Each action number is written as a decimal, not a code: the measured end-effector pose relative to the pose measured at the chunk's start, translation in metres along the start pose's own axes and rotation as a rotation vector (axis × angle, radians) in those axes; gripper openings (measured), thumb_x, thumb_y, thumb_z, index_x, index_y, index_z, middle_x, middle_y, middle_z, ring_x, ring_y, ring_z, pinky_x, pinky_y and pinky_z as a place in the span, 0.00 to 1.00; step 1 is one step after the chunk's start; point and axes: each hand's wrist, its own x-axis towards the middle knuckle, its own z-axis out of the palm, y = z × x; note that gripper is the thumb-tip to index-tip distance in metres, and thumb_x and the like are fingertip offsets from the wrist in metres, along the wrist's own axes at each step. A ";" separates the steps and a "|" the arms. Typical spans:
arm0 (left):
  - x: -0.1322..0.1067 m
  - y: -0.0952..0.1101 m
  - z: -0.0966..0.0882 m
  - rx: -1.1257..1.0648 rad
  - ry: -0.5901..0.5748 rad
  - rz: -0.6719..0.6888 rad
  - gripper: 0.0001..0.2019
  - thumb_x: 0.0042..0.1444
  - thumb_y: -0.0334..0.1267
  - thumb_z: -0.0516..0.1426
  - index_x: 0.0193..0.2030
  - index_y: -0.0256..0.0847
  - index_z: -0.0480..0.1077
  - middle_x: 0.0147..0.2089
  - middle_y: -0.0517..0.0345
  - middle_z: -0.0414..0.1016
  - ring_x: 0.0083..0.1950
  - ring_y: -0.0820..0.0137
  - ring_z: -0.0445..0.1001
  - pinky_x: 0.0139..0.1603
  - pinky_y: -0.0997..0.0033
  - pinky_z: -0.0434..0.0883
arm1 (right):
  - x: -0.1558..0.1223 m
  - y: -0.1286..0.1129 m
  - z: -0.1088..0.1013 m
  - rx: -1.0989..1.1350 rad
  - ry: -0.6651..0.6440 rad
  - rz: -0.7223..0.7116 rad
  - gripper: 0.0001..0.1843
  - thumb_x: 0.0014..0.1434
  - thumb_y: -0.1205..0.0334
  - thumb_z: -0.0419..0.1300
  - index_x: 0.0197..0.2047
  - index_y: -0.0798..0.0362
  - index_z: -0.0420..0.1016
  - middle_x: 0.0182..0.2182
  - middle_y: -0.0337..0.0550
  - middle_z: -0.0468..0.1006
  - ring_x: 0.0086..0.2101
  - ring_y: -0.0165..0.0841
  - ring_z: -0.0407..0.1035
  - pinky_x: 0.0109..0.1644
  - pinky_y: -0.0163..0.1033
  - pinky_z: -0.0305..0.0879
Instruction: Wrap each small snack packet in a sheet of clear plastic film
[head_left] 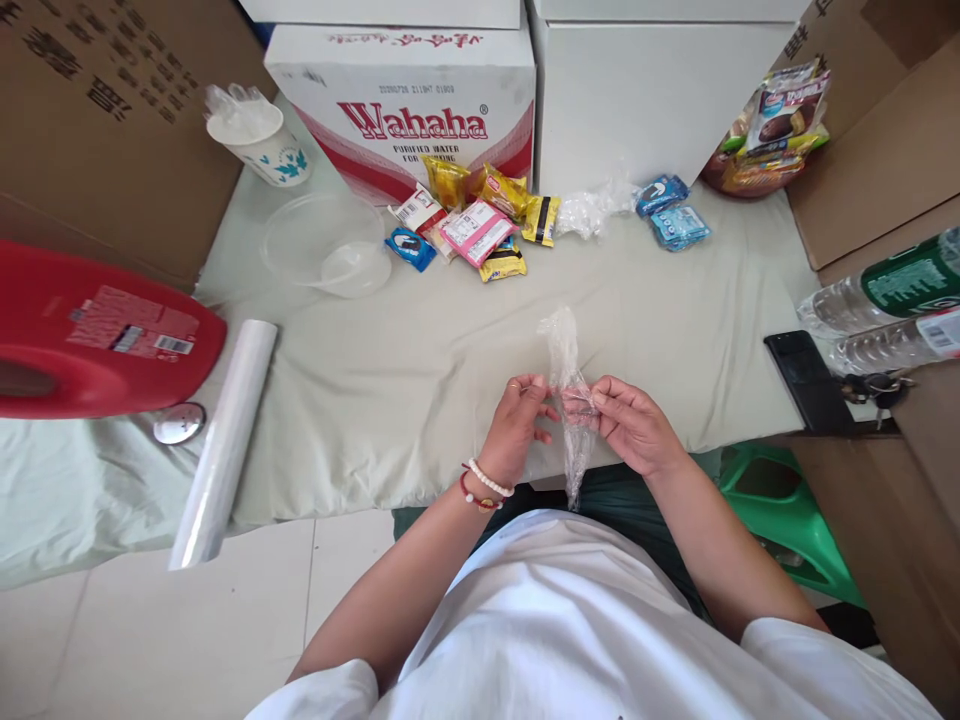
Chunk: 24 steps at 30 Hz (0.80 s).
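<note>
A crumpled clear plastic bag (pixel 576 425) hangs between my hands at the table's front edge. Its upper end lies over the cloth and its lower end dangles near my lap. My left hand (pixel 516 425), with two beaded bracelets at the wrist, pinches the bag's left side. On the other side, my right hand (pixel 634 420) grips it between thumb and fingers. Beyond my hands lies a pile of wrapped snacks (pixel 480 232) in yellow, pink and blue packets. Crumpled clear plastic (pixel 596 208) and blue packets (pixel 679 226) are to the pile's right.
At the left are a clear plastic bowl (pixel 326 240), a paper cup (pixel 262 145), a red jug (pixel 105 330) and a film roll (pixel 225 445). Cartons (pixel 401 100) border the back. On the right are plastic bottles (pixel 907 285), a phone (pixel 802 380), keys (pixel 877 388) and a snack-filled bowl (pixel 757 178).
</note>
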 end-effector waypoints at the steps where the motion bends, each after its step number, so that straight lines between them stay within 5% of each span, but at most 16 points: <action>1: 0.003 0.001 0.001 -0.018 -0.019 -0.018 0.30 0.50 0.61 0.70 0.49 0.42 0.70 0.41 0.57 0.77 0.35 0.71 0.74 0.25 0.75 0.65 | -0.001 0.001 -0.001 0.024 -0.012 0.008 0.19 0.55 0.47 0.76 0.33 0.50 0.75 0.43 0.44 0.84 0.43 0.37 0.79 0.55 0.46 0.76; 4: 0.011 0.002 0.002 -0.046 -0.042 -0.008 0.26 0.43 0.52 0.76 0.40 0.38 0.74 0.29 0.64 0.71 0.28 0.77 0.65 0.27 0.76 0.61 | -0.005 0.004 -0.008 0.063 -0.007 0.012 0.18 0.56 0.49 0.76 0.33 0.50 0.75 0.44 0.45 0.85 0.43 0.37 0.81 0.54 0.45 0.77; 7: 0.013 0.002 -0.002 -0.159 -0.024 0.023 0.23 0.40 0.47 0.77 0.31 0.38 0.72 0.30 0.64 0.72 0.31 0.78 0.66 0.32 0.77 0.65 | -0.008 0.005 -0.018 0.060 0.052 -0.003 0.17 0.55 0.50 0.77 0.33 0.50 0.76 0.45 0.44 0.86 0.44 0.37 0.81 0.51 0.42 0.78; 12: 0.007 0.007 -0.008 -0.414 -0.167 -0.060 0.22 0.46 0.43 0.76 0.34 0.42 0.67 0.48 0.58 0.80 0.50 0.66 0.79 0.48 0.65 0.76 | -0.012 0.006 -0.031 -0.013 0.111 -0.021 0.18 0.54 0.49 0.78 0.32 0.50 0.77 0.41 0.42 0.85 0.37 0.32 0.80 0.45 0.37 0.79; 15: 0.006 0.006 -0.007 -0.464 -0.159 -0.107 0.22 0.47 0.49 0.75 0.39 0.43 0.71 0.46 0.58 0.81 0.43 0.68 0.80 0.43 0.67 0.76 | -0.013 0.006 -0.031 -0.034 0.065 -0.005 0.18 0.55 0.48 0.77 0.33 0.50 0.77 0.43 0.42 0.84 0.36 0.31 0.80 0.42 0.37 0.78; 18: 0.008 0.005 -0.002 -0.438 -0.222 -0.188 0.26 0.44 0.54 0.75 0.43 0.40 0.77 0.42 0.55 0.82 0.39 0.68 0.79 0.41 0.67 0.75 | -0.014 0.006 -0.026 -0.031 0.011 -0.002 0.18 0.56 0.47 0.77 0.34 0.50 0.78 0.42 0.42 0.84 0.36 0.31 0.79 0.43 0.38 0.79; 21: 0.009 0.007 0.000 -0.285 -0.356 -0.235 0.26 0.40 0.47 0.78 0.43 0.35 0.81 0.41 0.51 0.83 0.41 0.65 0.80 0.45 0.65 0.73 | -0.014 0.005 -0.024 -0.039 0.017 -0.038 0.19 0.55 0.47 0.77 0.34 0.50 0.77 0.37 0.40 0.82 0.35 0.31 0.78 0.42 0.38 0.78; 24: 0.010 0.006 -0.002 -0.148 -0.306 -0.221 0.22 0.36 0.41 0.79 0.38 0.35 0.82 0.33 0.56 0.81 0.34 0.70 0.75 0.39 0.68 0.69 | -0.015 0.006 -0.027 -0.076 0.077 -0.059 0.21 0.54 0.44 0.77 0.34 0.50 0.76 0.38 0.40 0.81 0.35 0.31 0.77 0.41 0.39 0.78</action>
